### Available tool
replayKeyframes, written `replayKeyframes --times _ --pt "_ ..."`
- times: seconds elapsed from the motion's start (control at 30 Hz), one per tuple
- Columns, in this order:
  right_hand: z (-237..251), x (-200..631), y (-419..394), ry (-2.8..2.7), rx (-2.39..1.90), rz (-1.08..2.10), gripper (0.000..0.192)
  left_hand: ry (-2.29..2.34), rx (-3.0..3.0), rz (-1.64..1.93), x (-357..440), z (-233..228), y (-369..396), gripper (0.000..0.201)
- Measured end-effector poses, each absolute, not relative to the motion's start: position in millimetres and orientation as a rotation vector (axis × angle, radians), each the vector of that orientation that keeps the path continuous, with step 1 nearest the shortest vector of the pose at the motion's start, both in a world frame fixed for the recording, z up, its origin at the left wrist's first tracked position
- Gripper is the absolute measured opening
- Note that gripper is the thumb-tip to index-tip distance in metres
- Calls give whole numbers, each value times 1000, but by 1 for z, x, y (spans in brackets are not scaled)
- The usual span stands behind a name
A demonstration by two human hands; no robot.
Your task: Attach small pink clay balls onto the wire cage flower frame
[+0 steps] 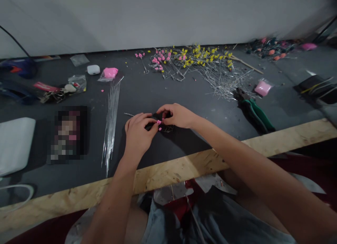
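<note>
In the head view, both hands meet over the dark bench, just behind its bare wooden front edge. The left hand curls its fingers inward and pinches small pink beads with a thin wire piece, thumb and forefinger pressed together on them. The right hand comes in from the other side, fingertips closed on the same wire piece, so the two hands nearly touch at the beads. A short wire end sticks out to the left behind the left hand.

Just left of the left hand lies a long bundle of straight silver wires, running away from the wooden edge toward a small bag of pink material. Farther back, a heap of wire stems tipped with pink and yellow beads spreads across the bench. To the right of the hands lie green-handled pliers, with another small pink bag just behind them. A white earbud case sits near the back left, with keys and a plastic bag near it. A white pad rests at the far left edge.
</note>
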State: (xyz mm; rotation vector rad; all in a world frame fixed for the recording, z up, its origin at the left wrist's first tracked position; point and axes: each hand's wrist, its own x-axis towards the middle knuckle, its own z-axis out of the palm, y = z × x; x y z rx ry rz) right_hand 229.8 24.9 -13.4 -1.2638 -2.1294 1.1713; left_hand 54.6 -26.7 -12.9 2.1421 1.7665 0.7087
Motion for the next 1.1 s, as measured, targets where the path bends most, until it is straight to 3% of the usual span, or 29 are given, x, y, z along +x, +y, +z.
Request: replayKeyframes --times 0.47,0.63,0.77,1.1 --pt "-12 231 24 -2143 -1249 1190 37 1767 2131 695 55 -12 -27 12" --pt "-10 236 24 -2043 -1187 1355 42 1722 2099 758 52 -11 -28 22" --pt "-5 239 21 -1741 -1178 1504 35 1833 2156 705 47 -12 -28 31" --pt "22 273 -4 -1380 -1413 1271 22 2014 2158 567 45 -9 -28 22"
